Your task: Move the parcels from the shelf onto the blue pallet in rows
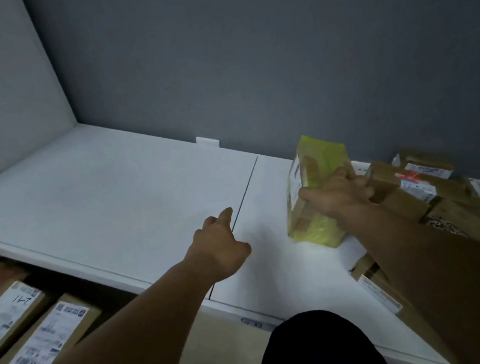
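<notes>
Parcel (312,171), yellow-wrapped, is standing tilted on the shelf (110,201), the right hand (337,195) curling its fingers round it. The left hand (221,250) is hovering loosely curled, holding nothing. Brown boxes (426,185) are crowding beside the parcel, partly hidden by the arm.

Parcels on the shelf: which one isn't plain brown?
The yellow parcel, leftmost of the group, held by the right hand; the brown parcels to its right show only cardboard and white labels.

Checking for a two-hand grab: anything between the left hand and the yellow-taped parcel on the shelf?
Nothing visible. Only bare white shelf lies between the left hand and the yellow-taped parcel, which the right hand grips. The brown parcels are piled on its other side, to the right.
</notes>
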